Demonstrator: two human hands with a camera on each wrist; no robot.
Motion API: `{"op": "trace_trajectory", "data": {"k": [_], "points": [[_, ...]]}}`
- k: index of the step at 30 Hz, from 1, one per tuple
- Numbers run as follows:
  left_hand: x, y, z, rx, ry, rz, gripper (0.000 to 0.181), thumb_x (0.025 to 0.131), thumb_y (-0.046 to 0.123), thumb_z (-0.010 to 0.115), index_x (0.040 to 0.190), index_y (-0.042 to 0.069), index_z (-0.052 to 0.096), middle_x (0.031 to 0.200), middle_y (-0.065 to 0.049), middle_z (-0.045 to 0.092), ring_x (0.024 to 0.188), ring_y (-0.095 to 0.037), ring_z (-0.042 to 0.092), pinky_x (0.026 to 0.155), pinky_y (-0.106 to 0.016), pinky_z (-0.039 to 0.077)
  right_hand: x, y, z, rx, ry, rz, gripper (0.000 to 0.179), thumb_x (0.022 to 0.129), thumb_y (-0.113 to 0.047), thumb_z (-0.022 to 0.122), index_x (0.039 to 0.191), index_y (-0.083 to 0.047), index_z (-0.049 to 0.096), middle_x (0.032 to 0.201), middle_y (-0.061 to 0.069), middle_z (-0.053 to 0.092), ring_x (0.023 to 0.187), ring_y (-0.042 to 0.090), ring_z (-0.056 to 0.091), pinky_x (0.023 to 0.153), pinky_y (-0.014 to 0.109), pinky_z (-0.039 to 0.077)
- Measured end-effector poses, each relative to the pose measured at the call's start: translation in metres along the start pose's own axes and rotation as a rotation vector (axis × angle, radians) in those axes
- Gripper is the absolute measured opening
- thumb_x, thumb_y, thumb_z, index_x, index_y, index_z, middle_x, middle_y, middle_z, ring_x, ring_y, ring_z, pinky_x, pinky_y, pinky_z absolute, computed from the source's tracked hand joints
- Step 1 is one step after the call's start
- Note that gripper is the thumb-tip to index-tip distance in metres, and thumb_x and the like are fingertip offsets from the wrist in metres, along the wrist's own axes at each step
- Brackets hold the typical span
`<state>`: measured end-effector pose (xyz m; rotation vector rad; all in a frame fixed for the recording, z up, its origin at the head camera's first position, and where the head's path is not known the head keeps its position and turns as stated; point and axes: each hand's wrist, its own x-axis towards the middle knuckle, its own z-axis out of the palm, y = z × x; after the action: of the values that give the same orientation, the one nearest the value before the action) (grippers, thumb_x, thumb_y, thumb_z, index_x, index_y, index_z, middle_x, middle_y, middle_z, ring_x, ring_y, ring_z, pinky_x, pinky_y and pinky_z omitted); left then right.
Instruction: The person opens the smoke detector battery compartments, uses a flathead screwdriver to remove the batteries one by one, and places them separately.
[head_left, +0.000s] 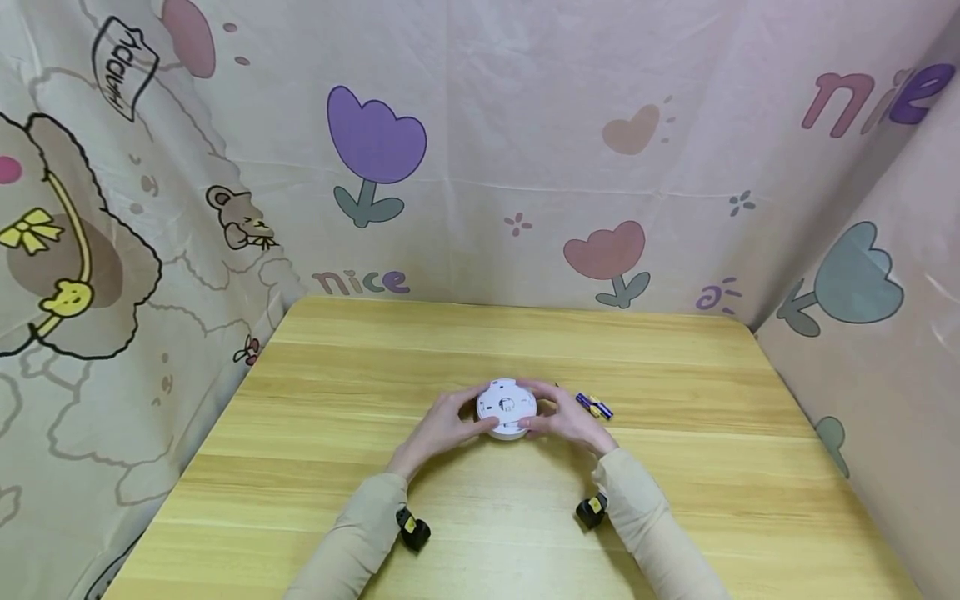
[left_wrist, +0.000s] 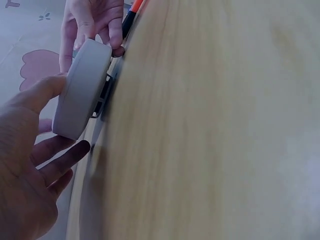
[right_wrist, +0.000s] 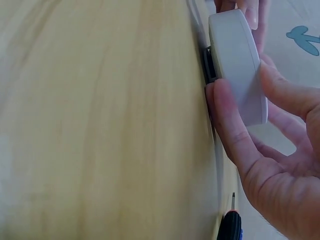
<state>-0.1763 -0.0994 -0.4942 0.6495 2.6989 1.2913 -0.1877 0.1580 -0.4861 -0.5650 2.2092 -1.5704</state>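
A round white plastic device (head_left: pixel 507 407), like a smoke alarm with slots and small dark marks on its upper face, is held between both hands over the table. My left hand (head_left: pixel 444 427) grips its left rim, thumb at the near side and fingers at the far side. On the opposite rim, my right hand (head_left: pixel 567 418) holds it the same way. The left wrist view shows the pale side wall of the device (left_wrist: pixel 82 90), tilted, with a dark part jutting from its underside. In the right wrist view, a finger touches near that dark part (right_wrist: pixel 210 65).
Small blue-and-yellow cylinders (head_left: pixel 595 406), apparently batteries, lie just right of my right hand. A screwdriver (right_wrist: pixel 230 225) with a dark handle and thin metal tip lies near them. The wooden table (head_left: pixel 360 350) meets printed cloth at the back and sides.
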Motion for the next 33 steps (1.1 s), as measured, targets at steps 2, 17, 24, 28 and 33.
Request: {"op": "trace_trajectory", "data": {"k": [2,17,24,28,33], "points": [[-0.0005,-0.0005,0.0006,-0.003,0.008,-0.017,0.067,0.088,0.045,0.076,0.144,0.015,0.055,0.148,-0.009,0.057,0.138,-0.032,0.051,0.120,-0.057,0.036,-0.0002,0.0003,-0.0003,-0.015,0.001,0.001,0.076,0.087,-0.009,0.077,0.153,-0.007,0.040,0.144,0.032,0.048,0.113,0.040,0.066,0.082,0.038,0.064],[0.0025,0.0018,-0.0035,0.045,0.012,0.009,0.063,0.082,0.044,0.081,0.133,0.011,0.065,0.138,-0.012,0.064,0.131,-0.032,0.060,0.116,-0.054,0.043,0.0000,-0.0024,0.0011,-0.121,0.024,-0.015,0.081,0.080,-0.011,0.084,0.151,-0.010,0.044,0.153,0.025,0.044,0.128,0.045,0.056,0.097,0.042,0.059],[0.0037,0.0001,-0.0057,0.023,0.002,0.003,0.062,0.083,0.038,0.082,0.135,0.010,0.063,0.137,-0.012,0.064,0.131,-0.031,0.059,0.116,-0.051,0.043,0.0008,-0.0028,0.0018,-0.147,0.061,-0.006,0.078,0.078,-0.012,0.086,0.146,-0.008,0.049,0.148,0.025,0.050,0.128,0.042,0.057,0.095,0.039,0.059],[0.0040,-0.0008,-0.0059,0.025,-0.002,-0.001,0.061,0.084,0.035,0.081,0.136,0.011,0.062,0.137,-0.010,0.065,0.129,-0.028,0.060,0.116,-0.049,0.044,0.0012,-0.0018,0.0016,-0.164,0.068,-0.022,0.076,0.078,-0.012,0.086,0.144,-0.006,0.050,0.144,0.027,0.053,0.126,0.042,0.058,0.094,0.038,0.060],[0.0032,0.0001,-0.0066,0.008,-0.003,-0.019,0.061,0.084,0.034,0.081,0.137,0.012,0.062,0.138,-0.009,0.065,0.130,-0.029,0.059,0.117,-0.052,0.041,0.0010,-0.0009,0.0021,-0.164,0.072,-0.031,0.076,0.077,-0.011,0.086,0.143,-0.006,0.050,0.143,0.028,0.054,0.125,0.042,0.059,0.092,0.037,0.060]]}}
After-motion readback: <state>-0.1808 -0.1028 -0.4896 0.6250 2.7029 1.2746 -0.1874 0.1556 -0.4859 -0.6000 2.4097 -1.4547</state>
